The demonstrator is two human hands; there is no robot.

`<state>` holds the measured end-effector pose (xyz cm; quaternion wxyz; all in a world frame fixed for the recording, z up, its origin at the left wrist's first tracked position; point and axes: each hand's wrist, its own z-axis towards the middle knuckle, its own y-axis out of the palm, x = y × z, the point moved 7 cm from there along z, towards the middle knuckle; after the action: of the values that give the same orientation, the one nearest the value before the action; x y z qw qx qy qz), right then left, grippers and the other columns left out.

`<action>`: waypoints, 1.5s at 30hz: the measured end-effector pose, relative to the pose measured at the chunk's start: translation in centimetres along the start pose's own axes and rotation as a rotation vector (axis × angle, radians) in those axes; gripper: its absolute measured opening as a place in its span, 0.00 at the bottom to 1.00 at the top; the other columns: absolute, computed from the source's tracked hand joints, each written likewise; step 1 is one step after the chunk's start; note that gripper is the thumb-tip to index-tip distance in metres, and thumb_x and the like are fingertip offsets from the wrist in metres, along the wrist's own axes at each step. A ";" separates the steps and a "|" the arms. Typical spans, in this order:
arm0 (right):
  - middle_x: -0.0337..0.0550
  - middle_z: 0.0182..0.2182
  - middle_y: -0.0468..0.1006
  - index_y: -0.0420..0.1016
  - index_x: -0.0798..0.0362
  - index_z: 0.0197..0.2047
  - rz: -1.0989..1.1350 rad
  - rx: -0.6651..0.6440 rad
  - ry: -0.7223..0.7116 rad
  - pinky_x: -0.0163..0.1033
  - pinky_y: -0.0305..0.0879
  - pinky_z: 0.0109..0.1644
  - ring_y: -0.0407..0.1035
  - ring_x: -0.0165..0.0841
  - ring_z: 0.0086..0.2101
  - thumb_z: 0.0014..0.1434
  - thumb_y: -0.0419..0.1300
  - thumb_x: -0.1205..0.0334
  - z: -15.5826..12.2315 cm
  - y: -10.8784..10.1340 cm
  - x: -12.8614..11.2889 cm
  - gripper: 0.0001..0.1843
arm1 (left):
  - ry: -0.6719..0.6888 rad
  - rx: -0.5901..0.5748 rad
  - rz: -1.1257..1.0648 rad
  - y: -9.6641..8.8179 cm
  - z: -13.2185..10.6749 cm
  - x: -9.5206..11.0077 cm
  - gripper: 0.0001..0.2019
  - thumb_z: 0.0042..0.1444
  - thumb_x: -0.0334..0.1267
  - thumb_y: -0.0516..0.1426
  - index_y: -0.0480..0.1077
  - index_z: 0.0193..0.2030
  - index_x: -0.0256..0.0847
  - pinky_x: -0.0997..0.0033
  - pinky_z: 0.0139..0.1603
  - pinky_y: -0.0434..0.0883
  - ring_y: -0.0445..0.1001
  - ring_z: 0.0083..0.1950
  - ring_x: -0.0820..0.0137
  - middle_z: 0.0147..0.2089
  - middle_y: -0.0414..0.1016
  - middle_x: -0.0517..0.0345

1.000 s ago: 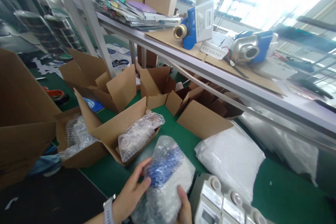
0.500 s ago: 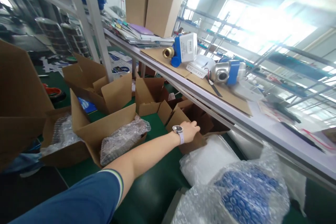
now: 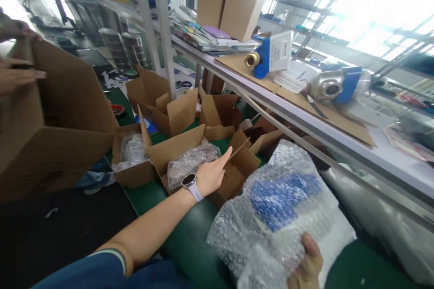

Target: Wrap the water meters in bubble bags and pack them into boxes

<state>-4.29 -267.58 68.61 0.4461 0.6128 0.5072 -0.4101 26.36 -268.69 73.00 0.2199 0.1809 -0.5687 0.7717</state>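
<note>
At lower right, the right hand (image 3: pixel 307 262) grips the parcel (image 3: pixel 281 198), thumb on top of its bubble wrap. The parcel is tilted up above the white sheets (image 3: pixel 339 228), probably to keep it off the bench (image 3: pixel 190 230) while the other arm reaches across. Near the centre, the left hand (image 3: pixel 210 178) is at the small box (image 3: pixel 247 162), index finger stretched along a flap; whether it pinches the cardboard cannot be told. The box stands with its flaps up, which seems to leave its mouth free. Just left of it, the packed box (image 3: pixel 176 146) holds bubble wrap (image 3: pixel 190 161), likely as padding.

Half a second ago the small box sat farther right, against the white sheets; now it is close beside the packed box, the left hand with it. The parcel, then low in the frame, is higher, and the right hand has come into view. At upper left, another person's hands (image 3: pixel 20 74) now show at the big carton (image 3: pixel 76 86); they were not visible then.
</note>
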 end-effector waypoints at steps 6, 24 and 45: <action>0.38 0.19 0.73 0.74 0.51 0.23 -0.282 -0.143 -0.201 0.53 0.67 0.40 0.69 0.41 0.26 0.23 0.72 0.58 1.0 8.0 -3.6 0.19 | -0.059 0.057 0.022 -4.8 -3.4 -4.2 0.31 0.58 0.32 0.51 0.48 0.68 0.44 0.64 0.44 0.73 0.78 0.38 0.63 0.43 0.78 0.54; 0.59 0.58 0.61 0.54 0.44 0.64 -1.496 -1.714 -0.759 0.63 0.53 0.56 0.57 0.57 0.56 0.33 0.71 0.60 -8.2 25.9 12.1 0.54 | 0.099 0.264 -0.414 -6.2 -15.0 -5.4 0.24 0.59 0.30 0.53 0.58 0.63 0.46 0.76 0.43 0.74 0.78 0.41 0.73 0.45 0.78 0.60; 0.59 0.53 0.66 0.75 0.54 0.35 -1.900 -0.666 -0.854 0.49 0.66 0.44 0.67 0.47 0.46 0.58 0.53 0.66 -6.3 23.2 9.0 0.09 | -0.329 0.506 0.091 -10.2 -21.0 -24.6 0.20 0.50 0.46 0.61 0.71 0.48 0.39 0.45 0.63 0.56 0.61 0.61 0.54 0.53 0.71 0.48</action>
<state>20.32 -261.19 64.70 0.2300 -0.3728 0.6620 -0.6081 51.92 -249.30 62.05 0.0379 0.3270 -0.3939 0.8582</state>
